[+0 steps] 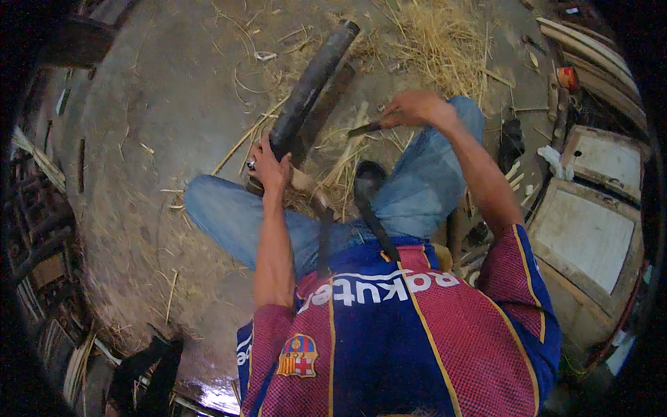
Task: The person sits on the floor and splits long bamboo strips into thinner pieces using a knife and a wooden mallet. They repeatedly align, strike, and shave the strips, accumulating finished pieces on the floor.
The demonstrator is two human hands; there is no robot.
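A thick, dark cylindrical pole (313,87) slants away from me over the ground, its far end up and to the right. My left hand (269,168), with a ring on one finger, is wrapped round the pole's near end. Alongside it on the right lies a second dark, long shape (325,111), partly hidden by the pole. Off to the right, my right hand (413,109) is closed round the handle of a knife (364,129). Its short dark blade points left toward the pole, apart from it. Pale strips (347,163) lie between my legs, below the blade.
Loose straw (441,42) is heaped at the far right, with thin strips scattered over the floor (160,104). A black curved object (369,182) rests by my right leg. Pale-panelled wooden frames (587,233), planks (590,62) and a red tin (567,78) stand at right.
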